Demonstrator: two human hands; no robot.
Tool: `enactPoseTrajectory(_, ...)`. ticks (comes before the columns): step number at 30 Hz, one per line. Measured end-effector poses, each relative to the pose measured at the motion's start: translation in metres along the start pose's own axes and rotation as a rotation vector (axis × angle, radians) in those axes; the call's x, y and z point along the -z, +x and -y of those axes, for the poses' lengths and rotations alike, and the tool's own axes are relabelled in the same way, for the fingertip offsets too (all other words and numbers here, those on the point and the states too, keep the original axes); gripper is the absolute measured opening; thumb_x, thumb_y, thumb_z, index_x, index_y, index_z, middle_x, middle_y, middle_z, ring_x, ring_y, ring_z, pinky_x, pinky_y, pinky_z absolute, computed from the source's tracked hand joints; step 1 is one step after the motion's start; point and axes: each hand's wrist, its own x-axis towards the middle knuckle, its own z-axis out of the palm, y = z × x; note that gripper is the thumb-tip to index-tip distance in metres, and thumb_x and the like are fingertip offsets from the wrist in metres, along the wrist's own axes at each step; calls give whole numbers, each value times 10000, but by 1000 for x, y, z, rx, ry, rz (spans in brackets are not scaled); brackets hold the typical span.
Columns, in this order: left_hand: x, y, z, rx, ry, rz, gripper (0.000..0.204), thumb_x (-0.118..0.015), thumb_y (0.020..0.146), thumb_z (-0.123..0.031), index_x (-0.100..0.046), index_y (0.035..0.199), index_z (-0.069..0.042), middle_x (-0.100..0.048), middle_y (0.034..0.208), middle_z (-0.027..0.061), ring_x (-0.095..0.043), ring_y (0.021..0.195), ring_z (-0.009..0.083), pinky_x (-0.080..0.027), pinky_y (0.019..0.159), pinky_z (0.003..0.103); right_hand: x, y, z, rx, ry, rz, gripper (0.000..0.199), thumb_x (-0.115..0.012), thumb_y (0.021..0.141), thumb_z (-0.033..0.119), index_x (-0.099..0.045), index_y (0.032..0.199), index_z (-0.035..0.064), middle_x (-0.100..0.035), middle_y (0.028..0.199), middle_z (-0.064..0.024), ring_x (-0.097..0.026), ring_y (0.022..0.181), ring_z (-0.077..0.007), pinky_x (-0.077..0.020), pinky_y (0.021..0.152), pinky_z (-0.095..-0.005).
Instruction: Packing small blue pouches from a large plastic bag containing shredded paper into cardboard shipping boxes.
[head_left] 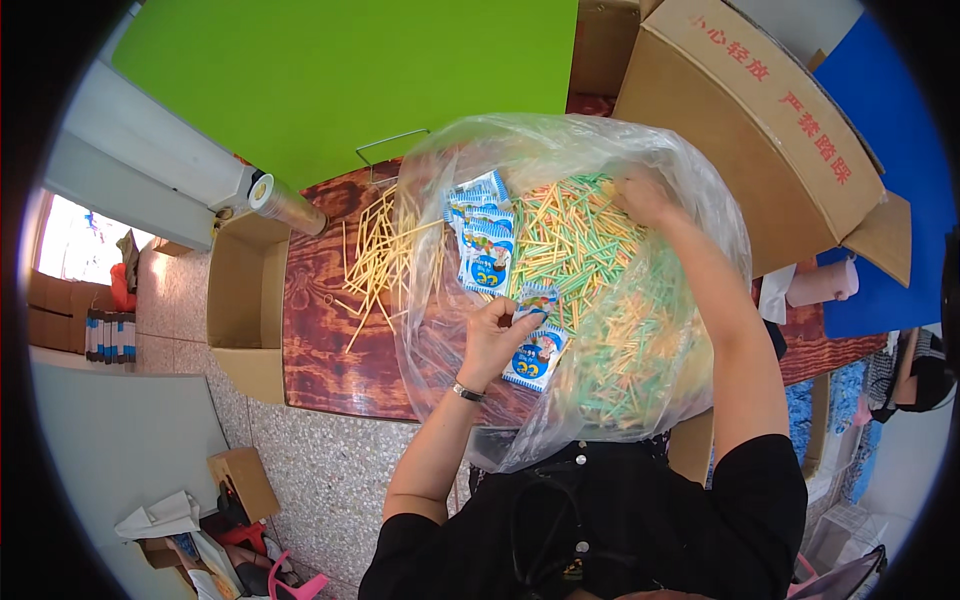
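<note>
A large clear plastic bag (700, 185) lies spread on the table, with a heap of thin yellow, green and orange sticks (570, 240) in it. My left hand (490, 343) is closed, its thumb pinching a small blue-and-white packet (537, 300). Just below that, another such packet (533, 360) lies next to the hand. A row of overlapping blue-and-white packets (487, 250) rests on the heap's left side. My right hand (645, 198) reaches over the far right of the heap, its fingers curled in at the sticks and partly hidden.
Loose pale-yellow sticks (380, 260) lie on the red wood-patterned table (330, 370) left of the bag. A clear cylindrical tub (288, 203) stands at the table's far left, by an open cardboard box (245, 280). A big carton (740, 130) and a paper roll (825, 284) are at right.
</note>
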Motion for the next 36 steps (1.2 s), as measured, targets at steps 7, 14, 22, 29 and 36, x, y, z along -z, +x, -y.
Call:
enactPoseTrajectory(7, 15, -2, 12, -1, 54, 37, 153, -710, 832, -22, -574, 764, -46, -566, 752, -56, -484, 663, -1, -391, 566, 180, 12, -7, -9, 207, 333, -309, 204, -534, 927, 222, -617, 959, 39, -622, 887, -135, -585, 848, -315, -458, 764, -432)
enactPoseTrajectory(14, 22, -8, -1, 105, -222, 53, 196, -640, 871, -7, -621, 1065, 11, -680, 1007, 51, -648, 877, 104, -530, 759, 260, 33, -64, 56, -128, 1872, 464, 197, -505, 995, 241, -589, 1035, 68, -569, 805, 16, -556, 698, -82, -460, 586, -223)
enactPoseTrajectory(22, 21, -5, -31, 23, -474, 182, 258, -626, 886, -39, -593, 1140, -5, -657, 1080, 52, -635, 928, 120, -525, 817, 293, 39, -95, 129, -91, 1818, 804, 230, -571, 962, 252, -600, 1105, 74, -594, 809, 46, -577, 690, -55, -425, 550, -192)
enactPoseTrajectory(29, 30, -18, -37, 81, -389, 139, 289, -620, 886, -36, -577, 1170, -16, -655, 1071, 37, -630, 938, 113, -534, 811, 292, 19, -100, 155, -182, 1855, 773, 207, -556, 967, 300, -551, 967, 93, -533, 743, 25, -553, 647, -100, -410, 523, -222)
enactPoseTrajectory(36, 13, -34, -14, 179, -562, 404, 265, -674, 876, -105, -617, 1120, -19, -663, 1043, 22, -619, 919, 89, -507, 810, 271, 11, -110, 205, -378, 2033, 283, 239, -495, 995, 325, -504, 930, 95, -547, 770, -16, -556, 694, -144, -495, 630, -320)
